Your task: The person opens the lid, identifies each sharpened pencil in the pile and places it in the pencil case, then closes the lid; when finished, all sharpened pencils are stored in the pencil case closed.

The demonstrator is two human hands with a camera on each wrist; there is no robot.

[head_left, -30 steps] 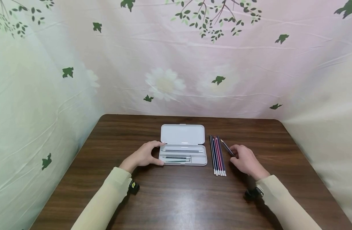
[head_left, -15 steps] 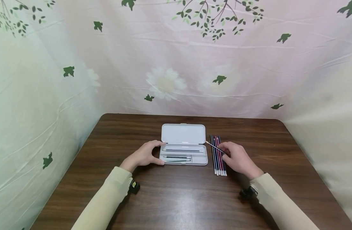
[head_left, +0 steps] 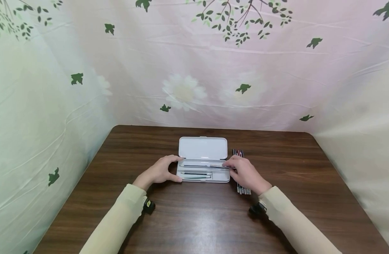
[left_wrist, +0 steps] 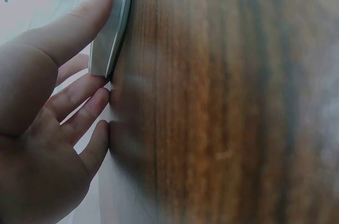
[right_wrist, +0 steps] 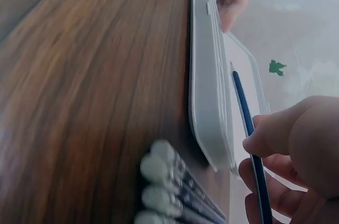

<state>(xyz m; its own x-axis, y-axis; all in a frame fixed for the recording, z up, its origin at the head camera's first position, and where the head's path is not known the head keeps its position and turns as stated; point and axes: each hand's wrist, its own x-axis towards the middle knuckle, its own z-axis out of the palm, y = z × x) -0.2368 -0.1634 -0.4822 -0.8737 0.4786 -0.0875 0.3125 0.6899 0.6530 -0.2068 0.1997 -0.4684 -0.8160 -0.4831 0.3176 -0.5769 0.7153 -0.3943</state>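
Note:
A white pencil case [head_left: 220, 175] lies with its lid [head_left: 202, 148] raised at the back. My left hand [head_left: 162, 169] holds its left end, thumb at the front corner and fingers toward the back; the left wrist view shows the thumb against the case wall [left_wrist: 108, 38]. With thumb and fingers my right hand [head_left: 246, 173] pinches a dark blue pencil [right_wrist: 244, 102] over the right end of the rear compartment, its tip pointing left. One pencil [head_left: 194, 165] lies in that compartment. Thin pencils [head_left: 196, 173] occupy the front left compartment.
Several pencils [head_left: 243, 190] lie side by side right of the case, partly hidden beneath my right hand. Their white erasers [right_wrist: 159, 197] face the table's front. A patterned cloth [head_left: 194, 70] hangs behind the brown wooden table [head_left: 194, 218].
My right hand has carried the dark blue pencil left, across the row of pencils to above the case, and the pencil has turned nearly level with its long side. My left hand stays put.

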